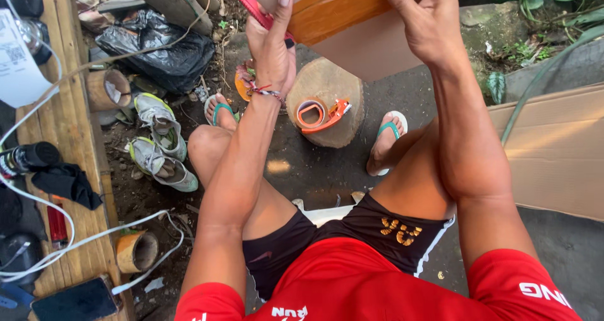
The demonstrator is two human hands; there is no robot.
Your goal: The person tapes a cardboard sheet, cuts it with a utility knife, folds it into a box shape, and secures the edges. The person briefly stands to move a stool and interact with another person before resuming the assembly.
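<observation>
**Both hands up on an orange wooden piece against a cardboard sheet**

Left hand (272, 50) raised, palm away from camera, fingers extended and pressed flat against the lower left end of the orange wooden piece (333, 9); index finger points straight up along it. Not a closed grip, more an open hand bracing. A thin pink-red strip (248, 3) runs diagonally just behind the left fingers; cannot tell whether the hand pinches it. Braided cord bracelet (264, 92) on the left wrist.

Right hand (423, 25) also raised, fingers curled over the right end of the same wooden piece, thumb up near the top edge, clamped on it. Wooden piece sits at the top centre of view, tilted, lying against the tan cardboard sheet (371, 50) behind it.

Person seated, knees apart, black shorts, red shirt, feet in teal flip-flops (390, 132). Between the feet, below the hands: round log stump (327, 85) with an orange tape dispenser (321, 114) lying on top.

Left side: wooden bench (63, 119) carrying a white cable, a black cloth, a red lighter and a dark phone (75, 302). Beside the bench on the dirt, a pair of grey-green sneakers (160, 148), a black plastic bag (160, 47), two short bamboo cups. Right side: another large cardboard panel (557, 151) lying on the concrete, green leaves at the top right.
</observation>
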